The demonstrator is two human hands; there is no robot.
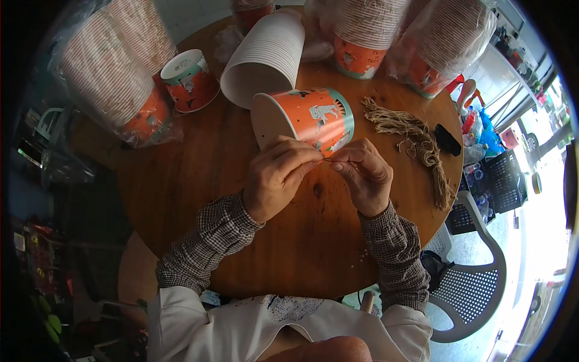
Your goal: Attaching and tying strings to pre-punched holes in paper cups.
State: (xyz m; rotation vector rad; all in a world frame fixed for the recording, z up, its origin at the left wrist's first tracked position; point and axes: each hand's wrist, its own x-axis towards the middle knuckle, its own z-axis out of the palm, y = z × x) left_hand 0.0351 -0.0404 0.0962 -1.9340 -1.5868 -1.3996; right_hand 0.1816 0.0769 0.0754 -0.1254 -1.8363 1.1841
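Just in front of me, my left hand and my right hand nearly meet, thumbs and forefingers pinched. A thin dark string spans the small gap between the fingertips; most of it is hidden. Right behind the hands, an orange paper bucket with a green band and printed figures lies on its side, its white mouth turned left. To the right lies a bundle of tan twine strings, beside a small black object.
On the round wooden table, a stack of white paper buckets lies tilted. An orange bucket stands left of it. Bagged bucket stacks line the far edge. A grey plastic chair and dark crates stand right.
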